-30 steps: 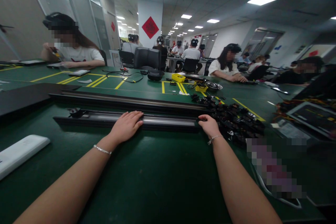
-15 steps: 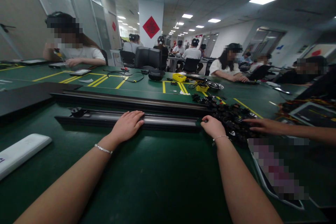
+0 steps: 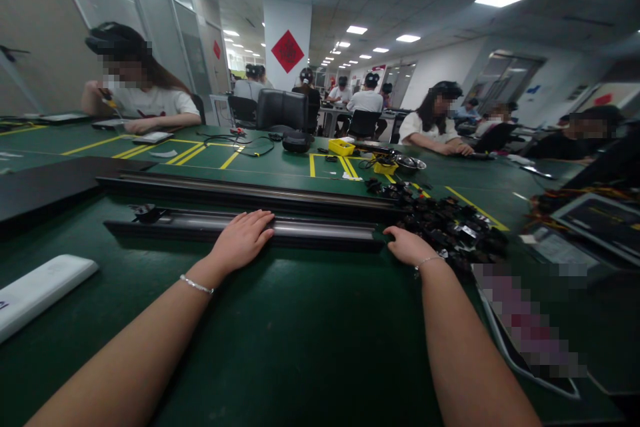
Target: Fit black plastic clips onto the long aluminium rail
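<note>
— On the green surface (image 3: 310, 320), what's under each hand?
— Left hand (image 3: 243, 238) flat, fingers spread, on the long black rail (image 3: 320, 230). Right hand (image 3: 409, 247) loosely open at the rail's right end, beside a pile of black parts (image 3: 450, 227); grip possibly none.

Both forearms bare, reaching forward toward 12 o'clock, a thin bracelet on each wrist. Left hand (image 3: 243, 239) flat, palm down, fingers together, pointing to 1 o'clock. Right hand (image 3: 409, 246) palm down, fingers loosely curled, angled to 11 o'clock.
</note>
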Tool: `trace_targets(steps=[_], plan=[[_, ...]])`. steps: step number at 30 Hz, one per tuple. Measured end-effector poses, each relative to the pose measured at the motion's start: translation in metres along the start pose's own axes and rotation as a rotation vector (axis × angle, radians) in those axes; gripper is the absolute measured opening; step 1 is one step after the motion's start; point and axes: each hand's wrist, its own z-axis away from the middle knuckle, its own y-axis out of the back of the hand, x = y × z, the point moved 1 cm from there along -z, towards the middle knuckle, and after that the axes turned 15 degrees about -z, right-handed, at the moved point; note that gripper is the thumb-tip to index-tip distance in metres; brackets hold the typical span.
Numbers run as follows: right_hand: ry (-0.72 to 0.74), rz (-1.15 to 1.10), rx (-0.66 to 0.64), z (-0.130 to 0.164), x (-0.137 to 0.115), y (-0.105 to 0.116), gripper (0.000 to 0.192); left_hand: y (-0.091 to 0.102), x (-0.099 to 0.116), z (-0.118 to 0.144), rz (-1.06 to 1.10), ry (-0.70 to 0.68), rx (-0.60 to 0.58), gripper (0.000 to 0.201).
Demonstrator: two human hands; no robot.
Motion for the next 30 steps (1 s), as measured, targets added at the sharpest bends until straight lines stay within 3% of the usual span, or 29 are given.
trace_targets(steps=[4,7,10,12,13,17,22,27,30], plan=[[-0.068,0.051,0.051,0.002,-0.001,0.004,0.040,0.001,0.001,0.000,-0.004,0.003,-0.004,0.051],[-0.077,0.040,0.219,0.005,-0.018,0.006,0.035,0.001,0.002,0.000,-0.001,0.005,-0.011,0.052],[0.223,-0.082,0.371,0.009,-0.045,-0.002,0.037,0.003,0.000,0.000,0.021,-0.006,0.003,0.052],[0.444,-0.112,0.298,0.013,-0.061,-0.013,0.040,0.006,-0.005,0.000,0.025,0.008,0.055,0.050],[0.471,-0.090,0.257,0.014,-0.066,-0.018,0.043,0.008,-0.010,0.001,0.015,0.036,0.095,0.048],[0.424,0.024,0.117,0.019,-0.074,-0.034,0.053,0.018,-0.041,0.008,-0.071,0.325,0.270,0.043],[0.418,0.056,0.099,0.019,-0.074,-0.034,0.053,0.024,-0.090,0.035,-0.124,0.789,0.378,0.051],[0.421,0.067,0.118,0.021,-0.077,-0.033,0.050,0.011,-0.132,0.058,-0.042,0.996,0.318,0.060],[0.430,0.067,0.130,0.022,-0.077,-0.033,0.051,0.004,-0.149,0.059,0.015,1.078,0.173,0.062]])
